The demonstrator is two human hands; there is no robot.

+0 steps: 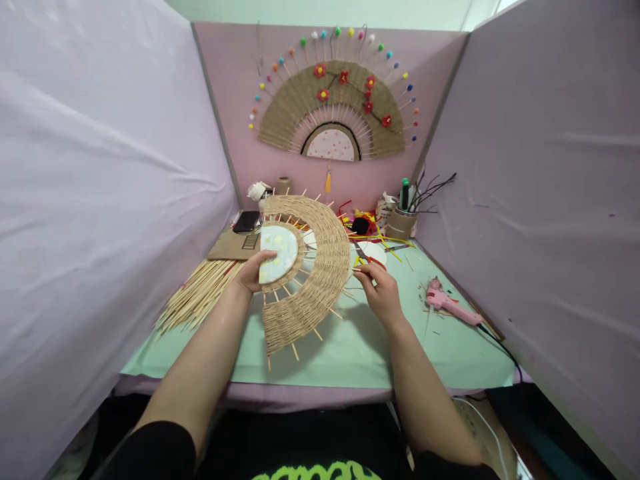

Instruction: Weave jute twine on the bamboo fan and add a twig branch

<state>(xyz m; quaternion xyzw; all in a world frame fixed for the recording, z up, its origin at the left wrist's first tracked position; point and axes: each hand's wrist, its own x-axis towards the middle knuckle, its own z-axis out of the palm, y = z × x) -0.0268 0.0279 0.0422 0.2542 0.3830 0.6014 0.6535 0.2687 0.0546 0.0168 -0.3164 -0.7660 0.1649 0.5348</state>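
I look into a small craft booth. Pale partition walls box in a mint-green table, and a finished woven fan hangs at the back. A half-woven fan is mid-table, bamboo sticks lie at the left edge and a pink glue gun near the right.

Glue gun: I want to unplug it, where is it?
Head view: the glue gun lies on the green table at the right, just beyond the right hand.

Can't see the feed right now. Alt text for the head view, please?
The left hand holds a woven fan above the table by its pale centre disc, while the right hand has its fingers at the fan's right edge. A pink glue gun lies right on the green mat, loose sticks left.
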